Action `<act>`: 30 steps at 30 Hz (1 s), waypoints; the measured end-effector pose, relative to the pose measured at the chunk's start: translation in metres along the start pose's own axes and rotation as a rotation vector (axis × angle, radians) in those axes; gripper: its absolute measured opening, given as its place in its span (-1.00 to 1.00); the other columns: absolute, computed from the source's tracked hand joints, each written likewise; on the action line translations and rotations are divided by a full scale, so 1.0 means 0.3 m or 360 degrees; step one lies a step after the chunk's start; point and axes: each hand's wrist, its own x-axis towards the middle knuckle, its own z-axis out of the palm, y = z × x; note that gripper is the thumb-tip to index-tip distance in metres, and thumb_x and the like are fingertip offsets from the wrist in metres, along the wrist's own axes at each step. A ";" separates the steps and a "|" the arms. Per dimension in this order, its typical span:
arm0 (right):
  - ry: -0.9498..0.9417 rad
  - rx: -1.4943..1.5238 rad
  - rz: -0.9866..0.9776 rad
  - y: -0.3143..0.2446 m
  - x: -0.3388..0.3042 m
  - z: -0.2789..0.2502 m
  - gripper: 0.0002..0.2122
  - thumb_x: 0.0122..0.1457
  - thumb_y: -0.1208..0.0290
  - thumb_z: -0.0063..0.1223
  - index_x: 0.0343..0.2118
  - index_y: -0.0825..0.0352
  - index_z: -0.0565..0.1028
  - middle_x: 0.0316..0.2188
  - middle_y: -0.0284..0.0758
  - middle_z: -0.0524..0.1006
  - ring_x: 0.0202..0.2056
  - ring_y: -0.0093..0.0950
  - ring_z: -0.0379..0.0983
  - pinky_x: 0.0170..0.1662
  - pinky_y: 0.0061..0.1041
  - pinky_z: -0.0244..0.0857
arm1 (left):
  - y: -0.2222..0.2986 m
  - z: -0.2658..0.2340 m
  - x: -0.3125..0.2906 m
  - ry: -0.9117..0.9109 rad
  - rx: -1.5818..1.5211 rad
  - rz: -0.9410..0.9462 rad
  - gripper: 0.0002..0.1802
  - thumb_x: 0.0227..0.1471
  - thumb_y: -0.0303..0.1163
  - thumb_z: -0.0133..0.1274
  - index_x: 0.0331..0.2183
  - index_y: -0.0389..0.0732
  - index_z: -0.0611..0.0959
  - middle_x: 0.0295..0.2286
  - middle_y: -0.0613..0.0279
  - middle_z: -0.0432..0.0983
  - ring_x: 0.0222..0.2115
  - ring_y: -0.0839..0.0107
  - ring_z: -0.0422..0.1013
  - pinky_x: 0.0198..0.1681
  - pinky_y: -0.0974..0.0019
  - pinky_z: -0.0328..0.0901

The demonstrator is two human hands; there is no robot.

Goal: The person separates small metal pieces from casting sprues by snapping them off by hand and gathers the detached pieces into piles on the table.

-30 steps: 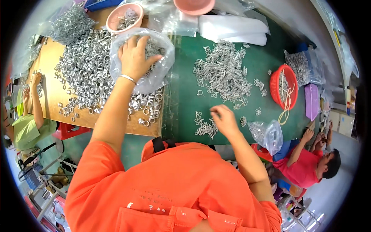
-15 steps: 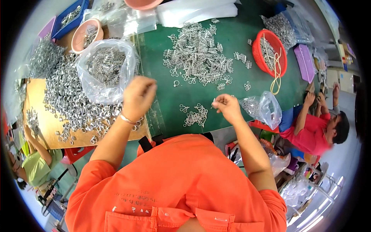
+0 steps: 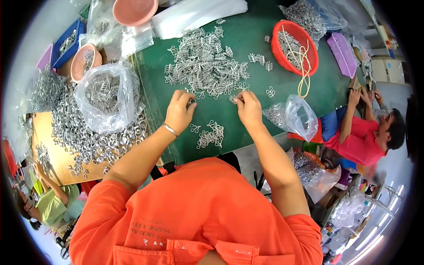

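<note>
My left hand [image 3: 180, 112] is over the green tabletop at the near edge of the big pile of silver metal leaf-like pieces [image 3: 203, 66]. Its thumb and fingers are closed on a small metal ring [image 3: 191, 101], partly hidden by the fingertips. To the right, my right hand [image 3: 249, 110] pinches a small silver metal piece [image 3: 233, 100] between thumb and forefinger, by the pile's near right edge. Nearer to me, between the forearms, lies a small heap of looped metal pieces [image 3: 211, 135].
At left, an open plastic bag of metal pieces [image 3: 128, 90] stands among many loose rings [image 3: 92, 148]. A red basket [image 3: 314, 59] with a cord and a small clear bag [image 3: 304, 119] are at right. Co-workers sit on both sides, one in a pink shirt [image 3: 362, 143].
My left hand has moved right, from beside the plastic bag to the pile's near edge, and closed on the ring. My right hand has moved forward with its piece. The whole view has shifted slightly.
</note>
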 end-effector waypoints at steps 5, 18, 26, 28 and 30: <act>-0.0605 0.1122 0.0547 -0.107 -0.120 -0.007 -0.88 -0.01 0.50 0.12 -0.43 0.41 0.46 -0.58 -0.35 0.50 -0.51 -0.61 0.41 -0.42 -0.60 0.32 | 0.120 0.057 -0.042 -0.0639 -0.1078 -0.0602 -0.70 -0.13 -0.53 0.15 -0.28 -0.34 0.49 -0.43 0.20 0.48 -0.47 0.55 0.43 -0.44 0.47 0.35; -0.0023 -0.0218 -0.0145 0.106 0.246 -0.020 -0.71 -0.12 0.54 0.15 -0.27 0.43 0.43 -0.32 -0.15 0.42 -0.28 -0.15 0.34 -0.20 -0.29 0.24 | 0.221 -0.178 -0.029 0.0102 -0.1747 -0.1175 -0.92 -0.13 -0.57 -0.15 -0.48 -0.18 0.40 -0.43 0.27 0.36 -0.40 0.36 0.38 -0.39 0.32 0.32; -0.0886 0.1247 0.1007 0.136 0.186 -0.166 -0.78 0.07 0.45 0.05 -0.25 0.46 0.46 -0.51 -0.35 0.49 -0.56 -0.64 0.37 -0.48 -0.65 0.30 | 0.209 -0.001 0.027 -0.0085 -0.0578 -0.0840 -0.88 -0.15 -0.53 0.08 -0.45 -0.29 0.51 -0.61 0.29 0.40 -0.62 0.52 0.33 -0.57 0.43 0.26; -0.0851 0.1748 0.1076 0.179 0.187 -0.177 -0.80 0.08 0.46 0.02 -0.26 0.44 0.47 -0.52 -0.36 0.48 -0.56 -0.63 0.37 -0.48 -0.63 0.31 | 0.193 0.050 0.091 -0.0133 -0.0131 -0.0363 -0.84 -0.18 -0.53 0.09 -0.40 -0.27 0.55 -0.55 0.22 0.44 -0.55 0.43 0.40 -0.46 0.39 0.32; -0.0801 0.2421 0.1129 0.215 0.191 -0.184 -0.86 0.08 0.49 -0.01 -0.29 0.36 0.47 -0.52 -0.39 0.46 -0.53 -0.58 0.39 -0.47 -0.58 0.32 | 0.181 0.094 0.179 -0.0167 0.0178 -0.0094 -0.80 -0.20 -0.53 0.08 -0.38 -0.22 0.58 -0.45 0.15 0.44 -0.44 0.23 0.43 -0.39 0.31 0.35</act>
